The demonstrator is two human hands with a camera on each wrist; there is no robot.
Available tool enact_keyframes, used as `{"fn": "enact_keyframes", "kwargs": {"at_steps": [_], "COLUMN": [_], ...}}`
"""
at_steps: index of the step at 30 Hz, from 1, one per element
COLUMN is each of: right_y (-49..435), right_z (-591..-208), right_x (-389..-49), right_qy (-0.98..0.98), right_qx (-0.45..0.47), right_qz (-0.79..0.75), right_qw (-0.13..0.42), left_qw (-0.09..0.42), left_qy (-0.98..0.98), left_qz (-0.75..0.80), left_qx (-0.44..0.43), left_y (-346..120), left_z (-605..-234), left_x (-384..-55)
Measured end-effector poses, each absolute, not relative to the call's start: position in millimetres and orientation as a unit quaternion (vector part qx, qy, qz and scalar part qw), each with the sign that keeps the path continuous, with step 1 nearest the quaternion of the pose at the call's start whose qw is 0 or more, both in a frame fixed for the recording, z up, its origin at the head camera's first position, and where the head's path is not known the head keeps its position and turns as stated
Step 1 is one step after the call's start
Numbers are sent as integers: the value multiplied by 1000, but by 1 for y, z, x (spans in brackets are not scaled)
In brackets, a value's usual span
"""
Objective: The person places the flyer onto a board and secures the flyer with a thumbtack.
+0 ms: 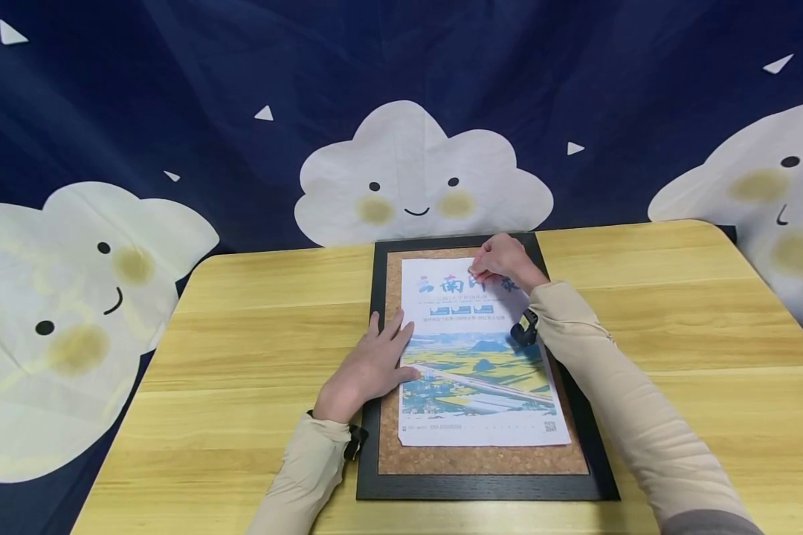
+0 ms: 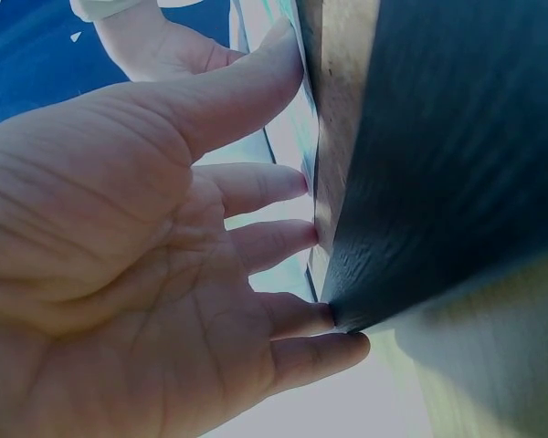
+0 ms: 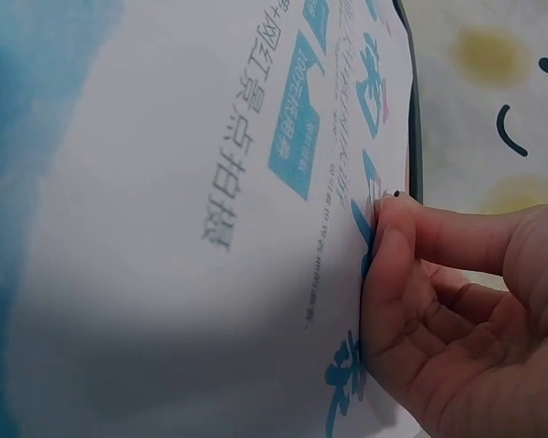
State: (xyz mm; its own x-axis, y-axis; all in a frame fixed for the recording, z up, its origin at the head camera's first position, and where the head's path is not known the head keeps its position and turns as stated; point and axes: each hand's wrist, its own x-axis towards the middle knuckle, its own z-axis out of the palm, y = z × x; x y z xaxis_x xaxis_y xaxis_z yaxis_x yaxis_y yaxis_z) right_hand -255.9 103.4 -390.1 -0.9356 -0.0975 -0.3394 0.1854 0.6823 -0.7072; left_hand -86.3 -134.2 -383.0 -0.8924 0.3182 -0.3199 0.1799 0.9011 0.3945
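Observation:
A printed poster (image 1: pixel 475 357) with a landscape picture and Chinese lettering lies on a cork board (image 1: pixel 482 461) in a black frame (image 1: pixel 488 487). My left hand (image 1: pixel 368 364) rests on its left side with fingers spread, the thumb and some fingertips on the paper. In the left wrist view the lower fingers (image 2: pixel 315 315) of that hand reach the frame's edge. Near the poster's top edge, the thumb and index finger of my right hand (image 1: pixel 505 260) pinch a small pin, mostly hidden; only a dark tip (image 3: pixel 398 193) shows in the right wrist view.
The framed board lies on a light wooden table (image 1: pixel 261 357), reaching to its far edge. Behind hangs a dark blue cloth (image 1: pixel 241 59) printed with smiling white clouds (image 1: pixel 408 163). Each wrist wears a black strapped device (image 1: pixel 525 328).

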Motion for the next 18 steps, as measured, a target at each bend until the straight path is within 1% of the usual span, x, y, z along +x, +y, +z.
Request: {"fn": "enact_keyframes", "kwargs": {"at_steps": [9,14,18], "right_y": [104,110,120], "right_z": [-392,-395,-389], "right_x": [-255,-250,-240], "right_qy": [916,900,884], "right_qx": [-7,-14,-26], "right_qz": [-368,-407,-446], "right_qw": [160,153,140], "left_qw": [192,193,190], "left_qy": [956,957,956], "left_qz": [179,174,174], "left_qx": [132,129,139], "left_y": [-134,-133,-134], "left_z": [-383,-382,-380], "left_x": [-86,-86,-87]}}
